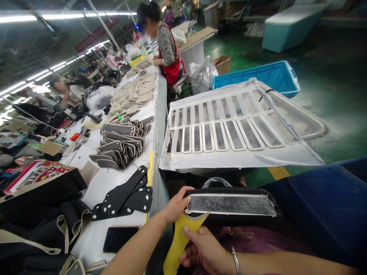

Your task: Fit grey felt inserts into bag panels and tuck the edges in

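Note:
My left hand (178, 205) is closed on the left end of a long black piece (260, 219), its thumb and fingers at the corner. A grey strip (232, 204) with a white border lies along the top of that piece. Just below, my right hand (205, 248) grips a flat yellow tool (183, 233) with a curved, concave end, thumb on its upper face. That end meets the lower white border near the strip's left part. A metal bracelet (236, 260) circles my right wrist. The black piece rests over my lap.
A white slotted rack (243, 158) holding several white-edged grey strips stands ahead. On the table at left are black cut pieces (126, 194), piled grey-beige pieces (119, 145) and a phone (120, 239). A dark blue bin (323, 202) sits at right. A co-worker (169, 49) sits farther along.

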Tool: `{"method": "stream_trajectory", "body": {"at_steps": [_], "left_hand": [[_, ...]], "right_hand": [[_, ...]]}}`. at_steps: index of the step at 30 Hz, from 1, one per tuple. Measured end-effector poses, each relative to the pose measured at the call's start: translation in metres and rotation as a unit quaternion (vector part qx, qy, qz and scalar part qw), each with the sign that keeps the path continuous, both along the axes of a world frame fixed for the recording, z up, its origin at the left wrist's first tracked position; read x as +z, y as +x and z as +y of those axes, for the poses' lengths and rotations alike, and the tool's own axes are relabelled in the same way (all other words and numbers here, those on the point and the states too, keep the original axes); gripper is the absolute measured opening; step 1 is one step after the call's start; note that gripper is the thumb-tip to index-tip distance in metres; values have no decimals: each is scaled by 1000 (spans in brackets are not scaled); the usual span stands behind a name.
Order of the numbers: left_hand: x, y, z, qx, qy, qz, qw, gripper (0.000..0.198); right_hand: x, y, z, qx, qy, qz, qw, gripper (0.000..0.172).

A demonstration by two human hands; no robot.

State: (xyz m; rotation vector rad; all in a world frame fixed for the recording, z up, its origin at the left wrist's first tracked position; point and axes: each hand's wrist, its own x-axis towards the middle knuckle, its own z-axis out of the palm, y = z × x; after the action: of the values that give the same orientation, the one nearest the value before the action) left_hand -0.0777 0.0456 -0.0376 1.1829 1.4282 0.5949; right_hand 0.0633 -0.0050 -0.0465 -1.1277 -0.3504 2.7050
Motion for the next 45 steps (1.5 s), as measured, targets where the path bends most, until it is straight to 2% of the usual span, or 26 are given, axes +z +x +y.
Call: {"method": "stream_trajectory", "body": {"at_steps": [5,8,13,16,21,26,41,45], "left_hand": [[-3,-12,0,-6,-53,-104,993,40],[-8,-12,-2,22,-76,-168,983,46],[-17,-3,-6,79,-51,-211,973,46],[-16,1,-6,85,-39,-195,976,44],[-11,3,-2,67,-24,-136,988,39],[-13,6,-4,83,-16,-118,989,36],[-11,21,-7,118,3,-20,993,31],[-12,25,-8,134,3,-9,991,30]], "right_hand": [[-5,-2,-4,-16,-29,19,999,41],[-7,-9,-7,-26,-59,22,998,30],[-5,-15,-7,-33,-73,4,997,22],[-5,-13,-6,-33,-57,14,998,25],[-9,-7,-3,-43,-27,53,997,46],[-12,-5,-3,-43,-30,63,997,56],[-8,8,-2,-43,-48,50,997,38],[-9,11,-1,-39,-46,46,997,40]]}}
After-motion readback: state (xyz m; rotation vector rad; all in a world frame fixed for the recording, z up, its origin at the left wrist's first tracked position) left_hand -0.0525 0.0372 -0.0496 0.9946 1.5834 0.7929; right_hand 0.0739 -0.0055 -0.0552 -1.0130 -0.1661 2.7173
